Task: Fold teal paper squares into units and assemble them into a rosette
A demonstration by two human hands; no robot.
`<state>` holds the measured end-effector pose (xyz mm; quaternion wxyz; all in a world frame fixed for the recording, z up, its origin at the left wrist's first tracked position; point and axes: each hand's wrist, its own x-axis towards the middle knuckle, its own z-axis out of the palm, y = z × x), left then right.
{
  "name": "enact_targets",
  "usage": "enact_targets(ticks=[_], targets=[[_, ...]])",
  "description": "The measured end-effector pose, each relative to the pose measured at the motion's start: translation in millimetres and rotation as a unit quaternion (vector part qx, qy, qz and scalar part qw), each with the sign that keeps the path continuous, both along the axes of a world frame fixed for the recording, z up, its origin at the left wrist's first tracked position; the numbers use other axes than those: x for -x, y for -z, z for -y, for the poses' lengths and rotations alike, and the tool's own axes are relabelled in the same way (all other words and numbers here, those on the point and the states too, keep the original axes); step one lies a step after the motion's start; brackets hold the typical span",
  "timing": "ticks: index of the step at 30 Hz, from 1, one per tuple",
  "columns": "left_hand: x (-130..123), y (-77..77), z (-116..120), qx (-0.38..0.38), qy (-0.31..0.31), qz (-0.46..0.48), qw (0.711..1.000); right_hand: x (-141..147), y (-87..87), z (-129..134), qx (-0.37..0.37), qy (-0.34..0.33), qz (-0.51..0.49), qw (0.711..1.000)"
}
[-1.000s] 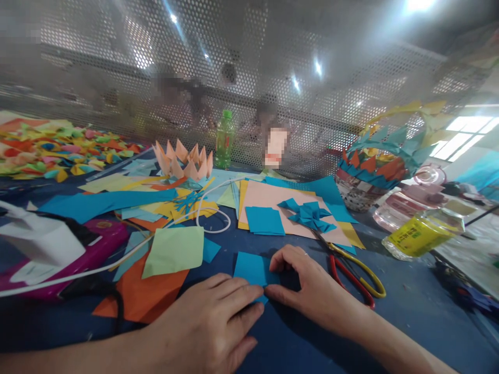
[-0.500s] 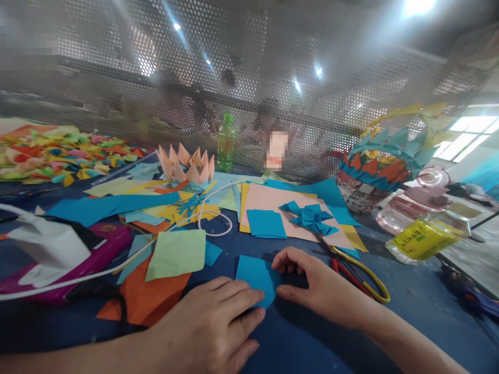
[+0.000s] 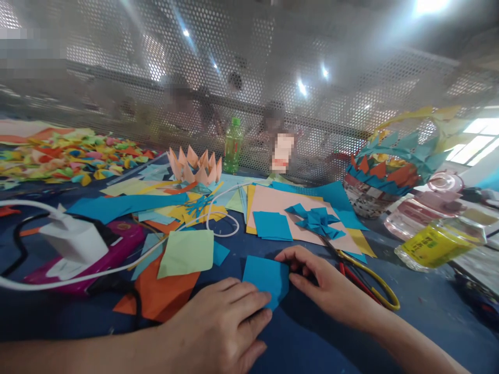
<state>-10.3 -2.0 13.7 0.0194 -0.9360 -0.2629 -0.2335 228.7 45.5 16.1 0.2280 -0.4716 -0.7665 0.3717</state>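
A small blue paper sheet (image 3: 262,271) lies on the dark blue table between my hands. My left hand (image 3: 230,317) rests flat over its lower left part, fingers stretched out. At the sheet's right edge, my right hand (image 3: 312,272) pinches the paper between thumb and forefinger. Just beyond are a stack of blue squares (image 3: 273,226) and a folded blue paper piece (image 3: 316,221), both on pink sheets. A pale green square (image 3: 187,253) overlaps an orange sheet (image 3: 171,296) left of the hands.
Scissors (image 3: 370,280) lie right of my right hand. A magenta power strip (image 3: 120,239) with a white cable stands left. Farther off are a green bottle (image 3: 233,148), a peach paper crown (image 3: 197,169), a paper basket (image 3: 364,192) and a yellow-labelled bottle (image 3: 432,246).
The view has shifted slightly, so everything sits a little farther right. My right hand's thumb and forefinger have closed on the blue sheet's edge; my left hand stays on it.
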Motion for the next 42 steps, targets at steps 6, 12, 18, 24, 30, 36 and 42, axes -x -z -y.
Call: enact_targets(ticks=[6,12,18,24,30,36,42], targets=[[-1,-0.7,-2,0.000,-0.001,-0.005,1.000,5,2.8,2,-0.005,0.039,-0.034,0.999],[1,-2.3,0,0.013,0.006,-0.013,1.000,9,0.3,4,-0.009,0.051,-0.034,0.998],[0,-3.4,2,0.012,-0.005,-0.002,1.000,13,3.0,4,-0.023,0.083,-0.047,0.995],[1,-2.4,-3,-0.007,0.004,0.000,1.000,13,-0.7,11,-0.073,0.059,-0.015,0.996],[3,-7.7,1,-0.002,-0.004,-0.020,1.000,9,-9.7,13,-0.047,0.033,-0.001,0.998],[3,-9.7,3,0.010,-0.015,-0.021,1.000,6,-4.8,6,-0.099,0.030,-0.025,0.994],[4,-10.5,4,-0.003,-0.018,-0.016,1.000,7,1.9,5,-0.175,0.037,-0.040,0.983]])
